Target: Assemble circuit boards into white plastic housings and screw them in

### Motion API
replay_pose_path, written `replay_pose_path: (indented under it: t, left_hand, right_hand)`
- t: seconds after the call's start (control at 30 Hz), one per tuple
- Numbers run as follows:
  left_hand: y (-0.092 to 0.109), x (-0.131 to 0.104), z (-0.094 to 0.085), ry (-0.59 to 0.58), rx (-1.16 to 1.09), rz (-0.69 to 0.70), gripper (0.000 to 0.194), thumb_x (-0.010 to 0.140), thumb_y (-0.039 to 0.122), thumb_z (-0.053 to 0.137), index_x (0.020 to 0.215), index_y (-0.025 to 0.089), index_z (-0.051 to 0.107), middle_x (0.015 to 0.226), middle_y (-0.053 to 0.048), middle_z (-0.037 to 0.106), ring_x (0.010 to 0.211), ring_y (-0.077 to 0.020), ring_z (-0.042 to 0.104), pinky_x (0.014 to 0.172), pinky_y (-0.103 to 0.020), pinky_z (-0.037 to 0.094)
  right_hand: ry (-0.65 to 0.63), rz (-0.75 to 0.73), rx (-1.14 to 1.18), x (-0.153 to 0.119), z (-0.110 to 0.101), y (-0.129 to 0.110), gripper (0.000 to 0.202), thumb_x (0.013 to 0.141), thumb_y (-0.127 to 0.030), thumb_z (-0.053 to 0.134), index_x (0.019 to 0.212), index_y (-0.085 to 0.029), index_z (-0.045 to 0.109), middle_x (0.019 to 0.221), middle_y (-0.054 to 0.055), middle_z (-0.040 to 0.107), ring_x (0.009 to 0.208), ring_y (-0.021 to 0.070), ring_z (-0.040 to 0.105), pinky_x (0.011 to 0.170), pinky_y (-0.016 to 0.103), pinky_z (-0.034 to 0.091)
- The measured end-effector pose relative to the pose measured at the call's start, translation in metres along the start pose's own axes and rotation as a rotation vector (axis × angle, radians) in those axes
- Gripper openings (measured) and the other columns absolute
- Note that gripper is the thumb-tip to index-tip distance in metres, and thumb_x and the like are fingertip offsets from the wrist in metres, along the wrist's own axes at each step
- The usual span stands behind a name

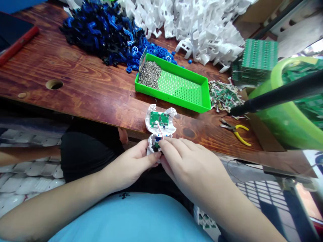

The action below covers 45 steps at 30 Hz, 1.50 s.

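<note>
At the table's front edge, a white plastic housing half [148,125] lies with its inside up, a green circuit board [161,118] fitted in it. A thin pink-and-white wire [159,128] runs from that board to a second, smaller white housing half [150,139] with blue, black and green parts inside. My left hand [136,158] is closed on the left side of this smaller half, thumb across its near edge. My right hand [185,158] is closed on its right side, fingertips over the inner parts. Those fingers partly hide what they touch.
A green tray [174,98] holds small screws [150,74]. Behind lie piles of blue and black parts [101,30] and white housings [202,30]. Rightward are yellow-handled pliers [241,133], wired boards [224,95], stacked circuit boards [261,57], a green basket [267,101] and a black bar [277,90].
</note>
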<state>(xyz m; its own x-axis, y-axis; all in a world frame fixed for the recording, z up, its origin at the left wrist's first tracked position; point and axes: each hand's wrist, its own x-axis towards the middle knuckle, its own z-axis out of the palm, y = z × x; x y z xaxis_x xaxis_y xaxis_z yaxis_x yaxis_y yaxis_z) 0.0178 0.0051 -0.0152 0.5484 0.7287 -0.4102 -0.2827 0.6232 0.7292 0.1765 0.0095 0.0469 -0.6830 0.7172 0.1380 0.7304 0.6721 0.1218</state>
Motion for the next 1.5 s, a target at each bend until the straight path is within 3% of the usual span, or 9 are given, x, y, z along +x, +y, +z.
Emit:
replay_pose_path:
  t: [0.13, 0.4, 0.67, 0.77, 0.87, 0.97, 1.37, 1.5]
  left_hand:
    - [0.000, -0.002, 0.001, -0.054, 0.035, 0.107, 0.036, 0.089, 0.031, 0.057, 0.124, 0.025, 0.048, 0.136, -0.001, 0.052, 0.128, -0.0192, 0.044, 0.103, -0.028, 0.037]
    - [0.005, -0.011, 0.001, 0.004, 0.356, 0.169, 0.045, 0.090, 0.040, 0.052, 0.132, 0.028, 0.040, 0.143, 0.003, 0.044, 0.132, -0.0135, 0.037, 0.111, -0.021, 0.025]
    - [0.003, -0.015, -0.002, -0.027, 0.264, 0.148, 0.054, 0.091, 0.037, 0.052, 0.138, 0.028, 0.028, 0.146, 0.002, 0.038, 0.136, -0.0098, 0.030, 0.110, -0.016, 0.021]
    - [0.003, -0.015, -0.004, -0.048, 0.157, 0.096, 0.049, 0.089, 0.033, 0.056, 0.133, 0.026, 0.034, 0.135, 0.000, 0.048, 0.128, -0.0131, 0.039, 0.107, -0.022, 0.030]
    - [0.004, -0.014, -0.005, -0.059, 0.063, -0.009, 0.040, 0.086, 0.033, 0.060, 0.121, 0.021, 0.043, 0.108, -0.001, 0.059, 0.099, -0.0145, 0.056, 0.087, -0.027, 0.047]
    - [0.006, -0.014, -0.005, -0.068, 0.084, -0.035, 0.035, 0.085, 0.032, 0.061, 0.113, 0.018, 0.045, 0.091, 0.001, 0.058, 0.080, -0.0106, 0.056, 0.076, -0.025, 0.048]
    - [0.007, -0.017, -0.008, -0.039, 0.080, 0.006, 0.027, 0.084, 0.028, 0.061, 0.107, 0.018, 0.049, 0.089, 0.003, 0.057, 0.081, -0.0100, 0.053, 0.078, -0.026, 0.045]
    - [0.005, -0.015, -0.008, -0.039, 0.087, 0.057, 0.032, 0.086, 0.028, 0.058, 0.117, 0.022, 0.049, 0.114, -0.001, 0.060, 0.105, -0.0167, 0.055, 0.088, -0.028, 0.043]
  right_hand:
    - [0.062, 0.037, 0.011, -0.002, -0.001, 0.000, 0.016, 0.079, -0.017, 0.059, 0.093, -0.011, 0.062, 0.092, 0.010, 0.068, 0.067, 0.0207, 0.062, 0.054, 0.032, 0.047]
    - [0.026, 0.002, -0.015, 0.003, -0.003, -0.004, 0.020, 0.075, -0.016, 0.062, 0.094, -0.010, 0.063, 0.094, 0.012, 0.066, 0.068, 0.0214, 0.059, 0.056, 0.033, 0.046]
    - [0.027, -0.053, 0.032, 0.005, -0.006, -0.004, 0.019, 0.080, -0.019, 0.060, 0.097, -0.011, 0.064, 0.091, 0.008, 0.065, 0.078, 0.0229, 0.057, 0.065, 0.035, 0.043]
    - [-0.012, -0.063, 0.049, 0.006, -0.010, -0.004, 0.019, 0.078, -0.019, 0.061, 0.096, -0.011, 0.064, 0.087, 0.007, 0.064, 0.074, 0.0222, 0.056, 0.063, 0.035, 0.042]
    - [-0.040, -0.047, 0.108, 0.006, -0.015, -0.002, 0.019, 0.079, -0.020, 0.060, 0.095, -0.011, 0.064, 0.085, 0.007, 0.062, 0.074, 0.0221, 0.056, 0.062, 0.035, 0.043]
    - [-0.038, -0.026, 0.169, 0.006, -0.018, 0.001, 0.020, 0.080, -0.022, 0.059, 0.096, -0.011, 0.064, 0.088, 0.007, 0.062, 0.078, 0.0224, 0.057, 0.064, 0.035, 0.045]
    - [-0.102, -0.019, 0.260, 0.012, -0.013, 0.003, 0.025, 0.077, -0.021, 0.063, 0.100, -0.011, 0.062, 0.095, 0.008, 0.062, 0.084, 0.0226, 0.058, 0.073, 0.036, 0.048]
    - [-0.122, 0.002, 0.231, 0.012, -0.012, 0.001, 0.024, 0.075, -0.018, 0.064, 0.097, -0.012, 0.062, 0.089, 0.007, 0.061, 0.081, 0.0228, 0.058, 0.071, 0.036, 0.049]
